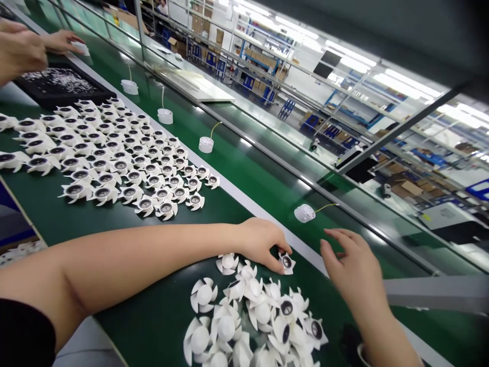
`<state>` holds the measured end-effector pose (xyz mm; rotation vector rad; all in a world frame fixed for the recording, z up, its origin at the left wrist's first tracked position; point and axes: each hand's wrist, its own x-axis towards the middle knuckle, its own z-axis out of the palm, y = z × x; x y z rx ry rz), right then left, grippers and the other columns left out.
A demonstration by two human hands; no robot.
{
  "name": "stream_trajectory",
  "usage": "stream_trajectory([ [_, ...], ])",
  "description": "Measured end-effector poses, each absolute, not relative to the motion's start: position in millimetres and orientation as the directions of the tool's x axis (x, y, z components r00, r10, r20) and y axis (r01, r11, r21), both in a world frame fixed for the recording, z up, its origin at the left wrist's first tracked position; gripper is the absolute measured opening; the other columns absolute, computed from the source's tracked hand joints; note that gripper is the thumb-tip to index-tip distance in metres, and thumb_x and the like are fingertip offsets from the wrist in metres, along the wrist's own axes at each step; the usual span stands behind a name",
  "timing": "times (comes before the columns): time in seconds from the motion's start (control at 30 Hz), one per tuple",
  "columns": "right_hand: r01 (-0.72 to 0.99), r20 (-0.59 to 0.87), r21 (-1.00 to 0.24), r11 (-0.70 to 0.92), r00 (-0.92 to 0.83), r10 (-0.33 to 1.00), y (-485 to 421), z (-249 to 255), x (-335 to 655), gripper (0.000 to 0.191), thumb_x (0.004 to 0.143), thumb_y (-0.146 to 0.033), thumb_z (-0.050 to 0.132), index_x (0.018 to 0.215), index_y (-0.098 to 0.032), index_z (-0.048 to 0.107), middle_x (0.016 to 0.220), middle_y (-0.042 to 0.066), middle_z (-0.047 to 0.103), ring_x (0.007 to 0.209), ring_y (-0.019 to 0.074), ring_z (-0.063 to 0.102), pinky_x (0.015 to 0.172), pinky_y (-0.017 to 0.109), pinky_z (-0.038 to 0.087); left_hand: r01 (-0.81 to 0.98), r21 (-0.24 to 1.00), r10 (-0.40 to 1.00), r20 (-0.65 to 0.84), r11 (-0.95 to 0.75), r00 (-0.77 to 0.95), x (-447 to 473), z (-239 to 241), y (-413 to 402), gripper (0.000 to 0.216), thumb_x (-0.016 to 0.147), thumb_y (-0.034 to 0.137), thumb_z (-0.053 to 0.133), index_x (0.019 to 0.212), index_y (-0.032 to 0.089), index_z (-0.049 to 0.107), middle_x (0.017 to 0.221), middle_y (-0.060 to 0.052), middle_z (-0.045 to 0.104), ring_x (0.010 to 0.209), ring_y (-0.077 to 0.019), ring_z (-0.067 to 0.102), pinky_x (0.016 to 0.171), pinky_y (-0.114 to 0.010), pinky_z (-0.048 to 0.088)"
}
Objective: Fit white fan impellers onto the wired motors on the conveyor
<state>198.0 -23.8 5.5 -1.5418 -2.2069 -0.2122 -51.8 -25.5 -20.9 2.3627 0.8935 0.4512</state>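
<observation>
My left hand (pixel 263 242) reaches across the green table, its thumb and fingers closed around the edge of a small white fan wheel (pixel 286 262) with a dark hub facing up. Just in front of me lies a loose pile of similar white fan wheels (pixel 263 311), some face up, some turned over. My right hand (pixel 349 255) hovers beside the conveyor edge with its thumb and fingers apart and nothing in them. Nearest to it on the green belt is a round white plastic part (pixel 304 213) with a yellow wire sticking out.
Rows of fan wheels (pixel 120 165) cover the table at left, hubs upward. Beyond them sits a black tray (pixel 57 84) of small white pieces, with another person's hands (pixel 61 42) above it. More round wired parts (pixel 206 145) stand along the belt (pixel 252 173). A metal bar (pixel 435 293) crosses at right.
</observation>
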Motion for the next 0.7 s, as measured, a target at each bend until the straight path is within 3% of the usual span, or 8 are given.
stream_trajectory([
  [0.07, 0.905, 0.406, -0.136, 0.403, -0.320, 0.856, 9.7, -3.2, 189.1, 0.043, 0.087, -0.038, 0.052, 0.119, -0.012, 0.063, 0.140, 0.021, 0.048, 0.130, 0.0379, 0.046, 0.101, 0.052, 0.044, 0.505, 0.615, 0.703, 0.115, -0.606, 0.702, -52.3, -20.6, -26.4, 0.053, 0.078, 0.054, 0.069, 0.123, 0.025, 0.068, 0.116, 0.001, 0.070, 0.103, -0.0203, 0.064, 0.075, -0.027, 0.045],
  [0.13, 0.883, 0.311, -0.214, 0.419, -0.345, 0.886, 40.6, -12.7, 176.9, 0.046, 0.084, -0.036, 0.053, 0.122, -0.011, 0.060, 0.146, 0.023, 0.042, 0.139, 0.0378, 0.035, 0.111, 0.055, 0.033, 0.525, 0.609, 0.726, 0.124, -0.594, 0.677, -52.6, -21.1, -27.1, 0.053, 0.077, 0.052, 0.070, 0.122, 0.024, 0.068, 0.113, 0.000, 0.070, 0.098, -0.0199, 0.064, 0.073, -0.027, 0.045],
  [0.27, 0.854, 0.240, -0.298, 0.428, -0.367, 0.899, 66.5, -18.5, 164.0, 0.036, 0.081, -0.035, 0.053, 0.110, -0.016, 0.061, 0.115, 0.015, 0.065, 0.111, 0.0287, 0.059, 0.100, 0.046, 0.046, 0.547, 0.590, 0.739, 0.130, -0.594, 0.661, -53.2, -23.1, -27.6, 0.051, 0.076, 0.052, 0.071, 0.119, 0.023, 0.069, 0.108, -0.001, 0.071, 0.092, -0.0203, 0.065, 0.069, -0.028, 0.043],
  [0.4, 0.849, 0.265, -0.342, 0.403, -0.324, 0.908, 28.3, -8.8, 180.3, 0.039, 0.083, -0.045, 0.053, 0.110, -0.016, 0.057, 0.112, 0.015, 0.066, 0.100, 0.0275, 0.064, 0.085, 0.040, 0.053, 0.537, 0.632, 0.751, 0.113, -0.559, 0.650, -56.0, -19.1, -27.0, 0.053, 0.076, 0.052, 0.072, 0.120, 0.024, 0.067, 0.107, -0.002, 0.070, 0.090, -0.0207, 0.065, 0.070, -0.028, 0.043],
  [0.5, 0.797, 0.201, -0.528, 0.295, -0.220, 0.955, -19.7, 1.9, 197.2, 0.040, 0.088, -0.051, 0.057, 0.112, -0.019, 0.056, 0.110, 0.012, 0.068, 0.090, 0.0238, 0.068, 0.073, 0.032, 0.055, 0.466, 0.745, 0.743, 0.060, -0.478, 0.666, -60.9, -12.5, -25.6, 0.083, 0.064, 0.062, 0.078, 0.134, 0.027, 0.054, 0.110, 0.000, 0.068, 0.086, -0.0198, 0.063, 0.070, -0.028, 0.045],
  [0.6, 0.715, 0.229, -0.595, 0.367, -0.287, 0.930, -56.3, 10.6, 195.8, 0.032, 0.088, -0.048, 0.062, 0.104, -0.021, 0.060, 0.113, 0.012, 0.066, 0.092, 0.0226, 0.067, 0.078, 0.031, 0.055, 0.387, 0.842, 0.731, 0.012, -0.376, 0.682, -64.4, -10.7, -21.6, 0.109, 0.049, 0.068, 0.084, 0.141, 0.028, 0.042, 0.110, -0.001, 0.062, 0.081, -0.0169, 0.059, 0.067, -0.026, 0.044],
  [0.7, 0.695, 0.201, -0.511, 0.505, -0.474, 0.857, -68.2, 13.2, 179.4, 0.017, 0.088, -0.037, 0.064, 0.096, -0.022, 0.063, 0.118, 0.010, 0.063, 0.099, 0.0230, 0.064, 0.083, 0.033, 0.054, 0.290, 0.915, 0.763, 0.029, -0.280, 0.645, -62.7, -15.9, -16.2, 0.081, 0.073, 0.068, 0.070, 0.134, 0.022, 0.046, 0.099, -0.002, 0.058, 0.076, -0.0133, 0.054, 0.066, -0.024, 0.042],
])
